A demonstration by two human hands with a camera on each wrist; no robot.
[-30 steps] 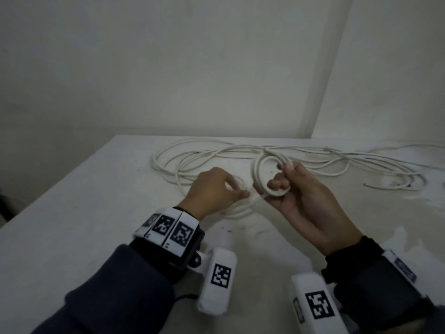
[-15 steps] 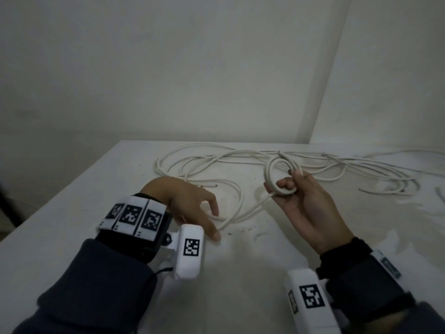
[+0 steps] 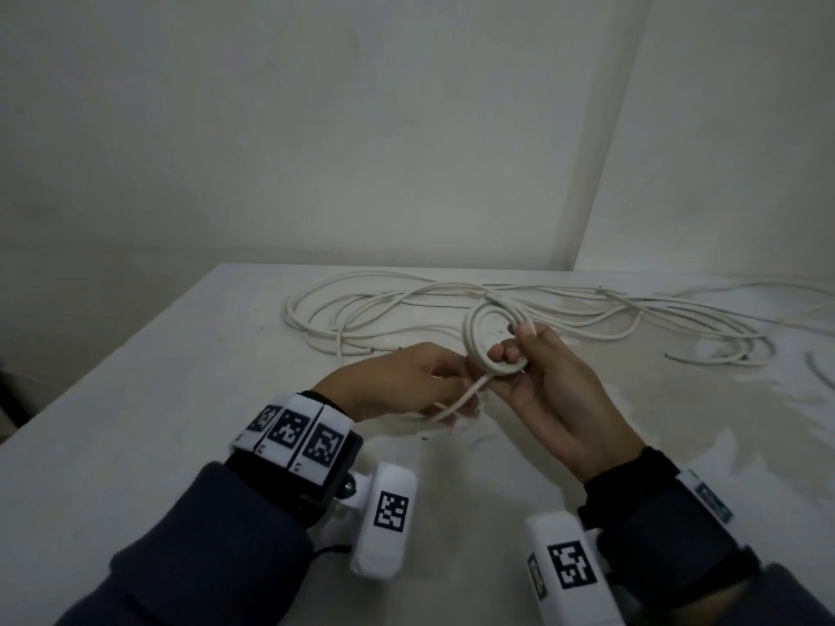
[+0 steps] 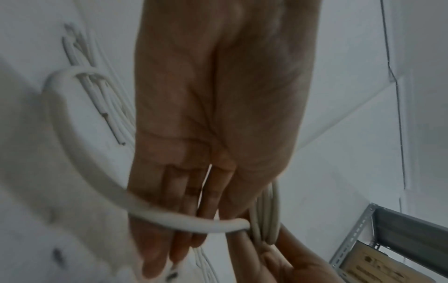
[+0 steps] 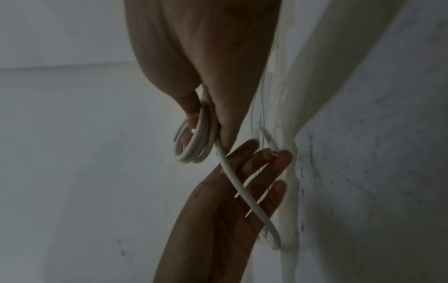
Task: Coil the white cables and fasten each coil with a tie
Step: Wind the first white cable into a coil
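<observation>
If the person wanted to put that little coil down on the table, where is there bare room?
Bare table lies left of the left hand, from the near edge up to the loose cables. Another bare patch sits near the person, between the two wrists. The far side is crowded with cable loops, trailing right past the right hand, which holds the coil.
</observation>
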